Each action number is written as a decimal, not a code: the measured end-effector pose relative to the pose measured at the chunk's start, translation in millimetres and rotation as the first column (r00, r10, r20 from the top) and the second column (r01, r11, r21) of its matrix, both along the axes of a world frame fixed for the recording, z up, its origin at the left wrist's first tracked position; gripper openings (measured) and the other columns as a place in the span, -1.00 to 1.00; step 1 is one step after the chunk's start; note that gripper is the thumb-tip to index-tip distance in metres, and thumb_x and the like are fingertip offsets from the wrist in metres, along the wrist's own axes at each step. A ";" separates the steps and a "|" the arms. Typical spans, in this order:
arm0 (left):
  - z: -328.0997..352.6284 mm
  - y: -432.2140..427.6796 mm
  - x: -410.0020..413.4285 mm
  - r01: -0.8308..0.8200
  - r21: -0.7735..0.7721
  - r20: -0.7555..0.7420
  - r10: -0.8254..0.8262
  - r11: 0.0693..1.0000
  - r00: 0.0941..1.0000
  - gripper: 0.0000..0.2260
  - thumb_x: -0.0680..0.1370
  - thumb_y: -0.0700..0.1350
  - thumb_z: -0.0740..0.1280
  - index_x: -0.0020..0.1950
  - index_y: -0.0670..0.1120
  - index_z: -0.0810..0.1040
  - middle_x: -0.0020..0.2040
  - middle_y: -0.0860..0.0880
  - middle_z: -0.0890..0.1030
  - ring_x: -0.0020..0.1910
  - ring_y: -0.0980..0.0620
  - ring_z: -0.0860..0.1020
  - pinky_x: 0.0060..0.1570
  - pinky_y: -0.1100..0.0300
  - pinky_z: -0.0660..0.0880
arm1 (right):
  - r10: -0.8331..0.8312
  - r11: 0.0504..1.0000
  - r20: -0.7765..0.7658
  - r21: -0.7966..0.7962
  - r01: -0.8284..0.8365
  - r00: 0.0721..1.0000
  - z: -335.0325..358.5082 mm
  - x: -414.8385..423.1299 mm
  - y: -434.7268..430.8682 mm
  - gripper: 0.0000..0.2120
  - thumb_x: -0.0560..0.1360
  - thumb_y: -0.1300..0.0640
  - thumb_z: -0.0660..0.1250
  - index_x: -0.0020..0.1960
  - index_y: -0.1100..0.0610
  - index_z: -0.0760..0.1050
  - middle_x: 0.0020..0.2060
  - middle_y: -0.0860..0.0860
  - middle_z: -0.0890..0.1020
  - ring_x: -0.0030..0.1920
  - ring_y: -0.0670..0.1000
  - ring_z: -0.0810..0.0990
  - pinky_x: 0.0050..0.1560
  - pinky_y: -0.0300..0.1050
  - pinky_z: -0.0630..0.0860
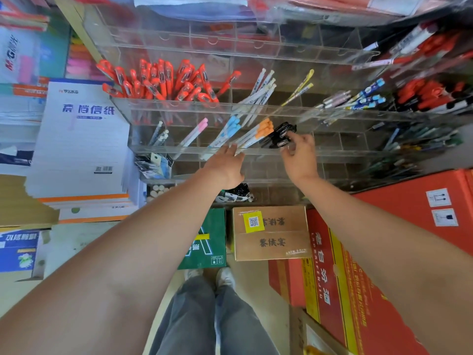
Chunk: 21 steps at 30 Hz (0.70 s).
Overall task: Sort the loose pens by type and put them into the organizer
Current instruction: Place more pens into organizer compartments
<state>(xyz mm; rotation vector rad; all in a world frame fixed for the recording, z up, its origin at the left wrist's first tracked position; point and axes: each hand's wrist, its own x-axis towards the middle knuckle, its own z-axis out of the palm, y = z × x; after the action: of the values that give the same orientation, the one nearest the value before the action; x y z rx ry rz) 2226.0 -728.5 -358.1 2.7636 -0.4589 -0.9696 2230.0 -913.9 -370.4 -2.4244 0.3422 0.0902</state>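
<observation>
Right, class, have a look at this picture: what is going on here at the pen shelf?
A person stands at a clear organizer, both hands reaching to its middle row. The right hand appears to pinch a bunch of black pens in one compartment. The left hand, fingers straight, lies against the barrels of the orange-capped pens beside them. Red pens fill the left end of the row behind.

pens (pixel 163 80) in organizer (pixel 184 149), notepads (pixel 82 139) left (stacked)

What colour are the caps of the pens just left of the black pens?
Orange caps, beside the black pens; the head view shows them.
</observation>
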 end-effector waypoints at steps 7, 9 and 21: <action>16.1 16.6 -20.7 -0.111 -0.136 0.123 0.128 0.984 0.984 -0.63 0.61 -0.07 0.19 0.42 -0.08 0.39 0.37 -0.13 0.41 0.29 -0.13 0.43 0.24 -0.05 0.45 | 0.170 0.985 0.098 0.004 -0.171 0.981 18.9 -24.7 24.2 -0.83 0.54 0.20 0.29 0.11 0.11 0.53 -0.04 0.00 0.58 -0.15 -0.06 0.55 -0.08 -0.16 0.53; 25.5 35.4 -33.4 -0.170 -0.182 0.146 0.198 0.968 0.969 -0.72 0.61 -0.09 0.18 0.30 -0.06 0.49 0.22 -0.08 0.53 0.12 -0.10 0.53 0.09 -0.01 0.51 | 0.253 0.964 0.058 0.074 -0.257 0.966 23.4 -30.7 46.9 -0.88 0.54 0.20 0.30 0.06 0.10 0.54 -0.18 -0.05 0.60 -0.20 -0.07 0.56 -0.16 -0.23 0.50; 45.5 301.6 -145.0 -0.570 -0.223 0.194 0.609 0.791 0.769 -0.85 0.60 -0.08 0.18 0.03 -0.07 0.51 -0.14 -0.04 0.58 -0.08 -0.09 0.55 -0.13 0.09 0.45 | 0.674 0.727 0.027 0.152 -0.669 0.738 42.0 -67.7 316.4 -0.89 0.54 0.19 0.28 -0.06 0.12 0.60 -0.33 0.00 0.63 -0.30 0.08 0.61 -0.21 -0.04 0.54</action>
<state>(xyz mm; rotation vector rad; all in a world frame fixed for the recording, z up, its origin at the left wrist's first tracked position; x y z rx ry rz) 2081.1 -426.9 -312.6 2.6170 0.3046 -0.4015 2162.2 -597.5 -328.4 -2.2722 -0.5431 0.4577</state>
